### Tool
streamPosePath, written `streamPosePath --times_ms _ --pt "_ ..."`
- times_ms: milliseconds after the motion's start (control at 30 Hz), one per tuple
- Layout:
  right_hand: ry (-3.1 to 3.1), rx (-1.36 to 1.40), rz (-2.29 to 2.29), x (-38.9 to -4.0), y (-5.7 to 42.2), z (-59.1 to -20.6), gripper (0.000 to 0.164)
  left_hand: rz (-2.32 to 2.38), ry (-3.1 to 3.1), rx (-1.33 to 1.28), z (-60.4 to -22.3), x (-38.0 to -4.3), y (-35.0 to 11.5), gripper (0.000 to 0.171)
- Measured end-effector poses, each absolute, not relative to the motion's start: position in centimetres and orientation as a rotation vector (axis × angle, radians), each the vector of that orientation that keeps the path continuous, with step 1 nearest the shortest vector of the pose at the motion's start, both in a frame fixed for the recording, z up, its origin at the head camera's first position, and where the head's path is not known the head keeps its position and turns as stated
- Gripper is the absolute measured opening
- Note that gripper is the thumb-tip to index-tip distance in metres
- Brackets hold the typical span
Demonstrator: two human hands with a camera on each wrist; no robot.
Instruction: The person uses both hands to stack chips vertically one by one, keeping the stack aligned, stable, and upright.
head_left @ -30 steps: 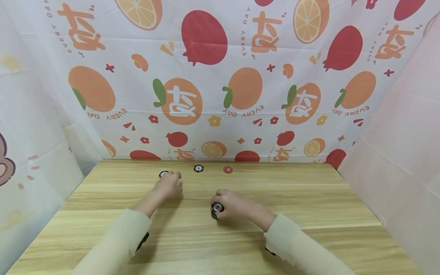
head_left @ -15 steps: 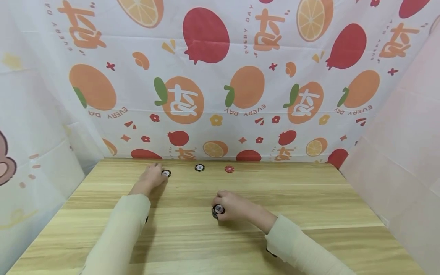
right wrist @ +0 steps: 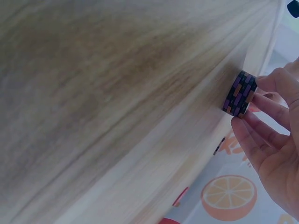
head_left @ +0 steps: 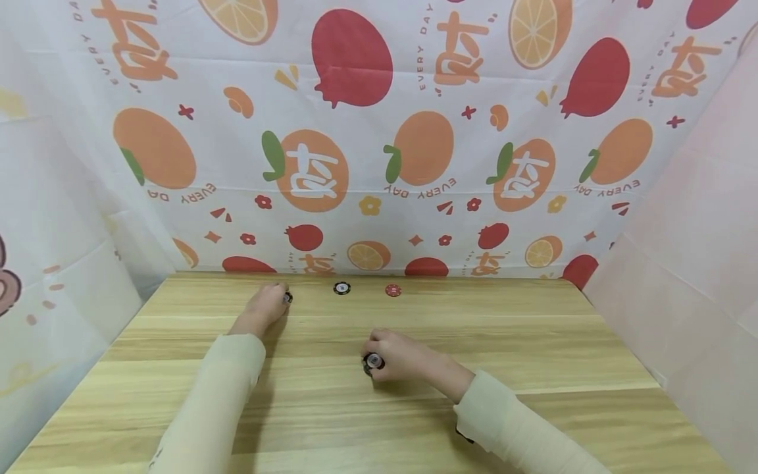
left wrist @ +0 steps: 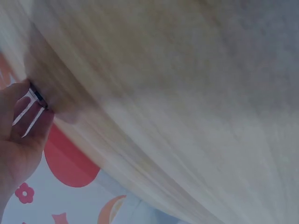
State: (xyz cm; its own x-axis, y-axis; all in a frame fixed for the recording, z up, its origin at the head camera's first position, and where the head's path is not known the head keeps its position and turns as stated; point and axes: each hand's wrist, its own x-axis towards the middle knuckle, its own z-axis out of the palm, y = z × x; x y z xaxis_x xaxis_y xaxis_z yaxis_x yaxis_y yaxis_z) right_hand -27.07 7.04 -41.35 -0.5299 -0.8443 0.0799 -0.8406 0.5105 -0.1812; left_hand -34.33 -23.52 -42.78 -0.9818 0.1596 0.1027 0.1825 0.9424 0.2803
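Currently: dual grip.
Left fingers (left wrist: 44,120) pinch black chip (left wrist: 39,96), beyond and left of chip stack (right wrist: 239,93) held by right fingers (right wrist: 244,136).

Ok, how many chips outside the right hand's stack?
3: one black chip in the left hand, a second black chip near the far edge of the table, and a red chip right of it. More may be hidden.
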Motion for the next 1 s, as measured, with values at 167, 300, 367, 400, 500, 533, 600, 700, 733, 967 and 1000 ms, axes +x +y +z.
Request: streamPosePath --times_ms 167,300,367,400,500,533,600,700,733,967,1000 --pt "2.711 -1.517 -0.313 -26.9 7.0 -41.4 0.025 -0.441 -3.015 -0.24 -42.9 -34.5 -23.6 0.026" --pt "2.704 -1.549 -0.326 -26.9 7.0 -41.4 0.024 -0.438 -3.013 -0.209 -42.9 -34.5 -23.5 0.021" --pt "2.701 -1.553 -0.334 -26.9 7.0 -41.4 0.024 -0.449 -3.005 -0.198 -42.7 -34.4 -23.3 0.02" --pt "2.7 -1.549 -0.337 -26.9 7.0 -41.4 0.024 -0.458 -2.992 -0.199 -42.7 -34.4 -23.2 0.02" --pt "2.697 -1.535 -0.345 -26.9 6.9 -41.3 0.024 -0.488 -2.939 -0.23 -42.4 -34.3 -22.5 0.022" --pt "2.698 -1.528 -0.347 -26.9 6.9 -41.3 0.025 -0.5 -2.922 -0.243 -42.2 -34.3 -22.2 0.023" --pt "2.699 -1.518 -0.347 -26.9 7.0 -41.3 0.026 -0.53 -2.894 -0.271 -42.0 -34.1 -21.5 0.028" --pt "2.694 -1.494 -0.341 -26.8 7.0 -41.3 0.028 -0.617 -2.883 -0.299 -41.6 -33.7 -20.2 0.033" --pt "2.691 -1.482 -0.34 -26.8 7.0 -41.3 0.029 -0.64 -2.878 -0.311 -41.4 -33.5 -19.7 0.033" --pt "2.684 -1.419 -0.309 -26.9 7.0 -41.8 0.035 -0.673 -2.794 -0.461 -40.6 -32.0 -16.9 0.028" --pt "2.684 -1.413 -0.307 -26.9 7.0 -41.8 0.035 -0.658 -2.779 -0.489 -40.5 -31.7 -16.5 0.028"
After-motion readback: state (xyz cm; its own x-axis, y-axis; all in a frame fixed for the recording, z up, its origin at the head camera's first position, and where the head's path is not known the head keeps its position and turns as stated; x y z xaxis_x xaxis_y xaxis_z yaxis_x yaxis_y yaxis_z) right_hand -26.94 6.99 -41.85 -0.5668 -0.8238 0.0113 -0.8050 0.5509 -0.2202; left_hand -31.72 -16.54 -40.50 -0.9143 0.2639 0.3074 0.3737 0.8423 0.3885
